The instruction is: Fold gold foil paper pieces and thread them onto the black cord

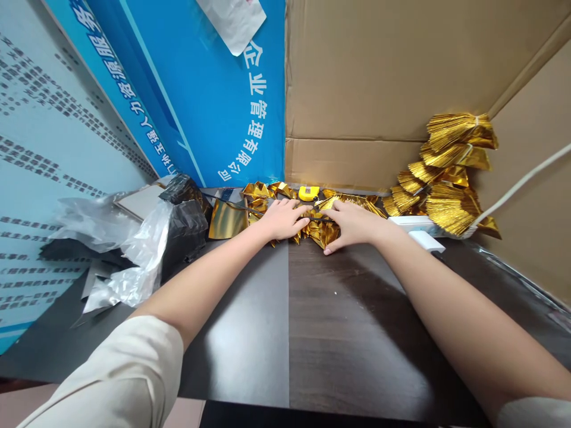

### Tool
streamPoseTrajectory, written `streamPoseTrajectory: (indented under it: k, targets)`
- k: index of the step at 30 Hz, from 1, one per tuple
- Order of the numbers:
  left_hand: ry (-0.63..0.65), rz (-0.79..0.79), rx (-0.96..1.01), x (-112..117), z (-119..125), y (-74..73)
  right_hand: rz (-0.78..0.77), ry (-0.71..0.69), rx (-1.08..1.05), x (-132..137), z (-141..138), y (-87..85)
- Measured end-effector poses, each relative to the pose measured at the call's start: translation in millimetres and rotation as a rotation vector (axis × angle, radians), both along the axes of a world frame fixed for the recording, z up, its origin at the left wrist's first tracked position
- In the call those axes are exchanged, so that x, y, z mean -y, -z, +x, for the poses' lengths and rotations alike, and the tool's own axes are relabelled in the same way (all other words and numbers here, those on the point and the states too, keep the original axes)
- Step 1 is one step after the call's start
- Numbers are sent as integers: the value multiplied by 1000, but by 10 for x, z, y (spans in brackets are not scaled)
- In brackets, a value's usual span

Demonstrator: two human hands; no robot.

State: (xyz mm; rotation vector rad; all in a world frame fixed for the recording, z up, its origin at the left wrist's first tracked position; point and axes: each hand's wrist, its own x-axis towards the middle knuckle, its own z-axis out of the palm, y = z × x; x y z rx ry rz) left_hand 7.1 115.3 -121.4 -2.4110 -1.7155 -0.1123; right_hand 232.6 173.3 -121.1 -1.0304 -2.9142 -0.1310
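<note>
My left hand [285, 220] lies over folded gold foil paper [321, 229] at the back of the table, fingers stretched out and thumb apart. To its right, my right hand [354, 223] rests on the same foil, fingers spread and thumb touching or close to the tabletop. A thin black cord [323, 220] runs across the foil between the two hands. Just behind them lies a yellow tape measure [308, 193]. What is under my palms is hidden.
Tied fans of gold foil [455, 208] are piled at the right, beside a white power strip [413, 223] with a plugged-in white adapter [427, 241]. Crumpled plastic bags [138, 261] lie left. A cardboard panel [357, 89] and blue printed board [214, 101] stand behind the dark table [330, 345].
</note>
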Motion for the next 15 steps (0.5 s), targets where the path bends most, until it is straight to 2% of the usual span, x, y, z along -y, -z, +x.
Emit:
streamPoseTrajectory:
  k: [6,15]
  targets:
    - [-23,-2,-5,24,97,28,29,11,32,65,-35,38]
    - [1,-16,-11,30,72,43,70,-57,23,91,-73,97]
